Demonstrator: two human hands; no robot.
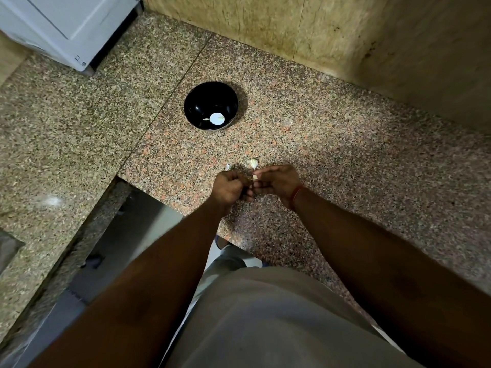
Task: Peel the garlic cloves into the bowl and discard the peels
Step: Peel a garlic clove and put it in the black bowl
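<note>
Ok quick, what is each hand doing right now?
Left hand: fingers curled, meeting the right hand; what it holds cannot be told.
Right hand: pinches a small pale garlic clove at its fingertips.

Counter: granite, speckled pink, grey and black; left slab paler, beige-grey speckle.
Bowl: glossy black inside.
Peeled clove in bowl: white, faint yellow tint.
Clove in hands: cream-white.
Clove on counter, far of hands: off-white, papery.
Wall, far right: mottled yellow-tan, dark stains.
Appliance, far left: pale grey-white.
Wrist thread, right: red-orange.
Garment, near: plain grey-beige.
</note>
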